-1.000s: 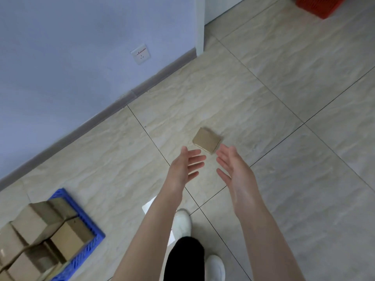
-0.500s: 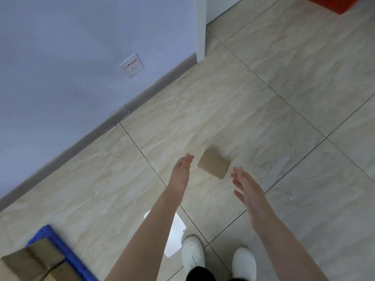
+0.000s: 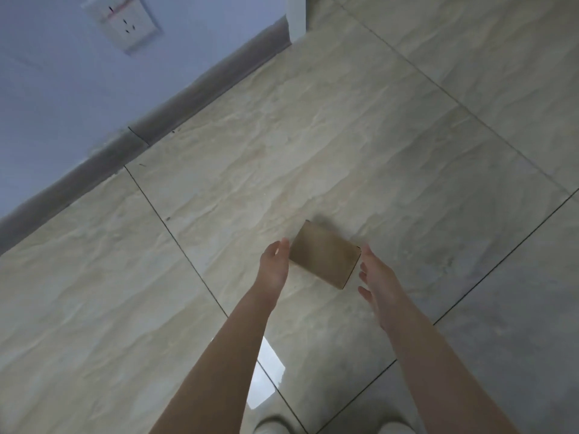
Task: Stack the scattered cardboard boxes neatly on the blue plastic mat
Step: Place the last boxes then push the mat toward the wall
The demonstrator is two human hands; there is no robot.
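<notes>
A small brown cardboard box (image 3: 325,254) lies flat on the tiled floor in the middle of the head view. My left hand (image 3: 275,264) is just to its left, fingers straight, close to the box's left edge. My right hand (image 3: 376,277) is just to its right, fingers relaxed and spread, near the box's right corner. Neither hand grips the box. The blue mat and the other boxes are out of view.
A pale wall with a grey skirting board (image 3: 188,98) runs along the upper left, with a white socket (image 3: 123,21) on it. A white door frame (image 3: 296,14) stands at the top. My white shoes (image 3: 275,426) show at the bottom edge.
The view has moved forward and down toward the box; the blue mat with its boxes has left the frame. Both hands have come closer, now flanking the box on either side.
</notes>
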